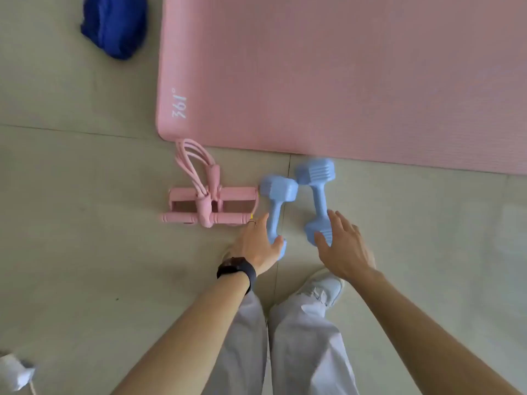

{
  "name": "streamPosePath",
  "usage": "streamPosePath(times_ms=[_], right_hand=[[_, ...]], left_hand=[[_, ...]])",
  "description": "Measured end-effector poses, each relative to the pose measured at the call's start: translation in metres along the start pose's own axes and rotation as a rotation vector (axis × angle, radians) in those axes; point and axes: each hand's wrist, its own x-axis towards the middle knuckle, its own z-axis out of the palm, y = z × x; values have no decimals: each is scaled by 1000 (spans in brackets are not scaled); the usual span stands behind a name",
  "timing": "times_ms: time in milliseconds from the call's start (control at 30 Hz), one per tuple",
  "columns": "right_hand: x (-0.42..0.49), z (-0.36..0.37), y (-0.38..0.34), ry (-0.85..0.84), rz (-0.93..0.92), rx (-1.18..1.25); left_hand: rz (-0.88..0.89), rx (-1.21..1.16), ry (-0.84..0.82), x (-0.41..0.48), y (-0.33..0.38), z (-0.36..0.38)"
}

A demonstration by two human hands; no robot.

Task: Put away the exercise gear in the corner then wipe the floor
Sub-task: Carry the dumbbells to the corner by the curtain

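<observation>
- Left hand (256,243), fingers loosely spread, partly hides the left dumbbell's (275,206) near head; whether it touches is unclear.
- Right hand (345,249), fingers straight and spread, covers part of the right dumbbell (316,192).
- Both dumbbells lie on floor (85,195) tiles beside the mat (342,81); they are matte blue with faceted heads.
- The mat is pink, finely ribbed and cut off at the right.
</observation>
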Motion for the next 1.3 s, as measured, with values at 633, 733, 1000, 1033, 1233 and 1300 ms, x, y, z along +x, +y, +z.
streamPosePath(times_ms=[633,733,1000,1033,1233,1300], right_hand=[[49,24,15,-74,208,0],[-23,1,14,-134,242,99],[-251,-119,-20,-34,297,284],[-280,-138,-26,-1,295,306],[-432,-239,-51,264,298,467],[-483,-262,-56,381,312,541]], left_hand=[[0,227,78,46,-2,49],[17,278,30,-7,15,20],[116,262,9,-197,105,-87],[140,254,23,-223,119,-103],[356,225,98,-378,206,-197],[456,231,113,-427,235,-223]])
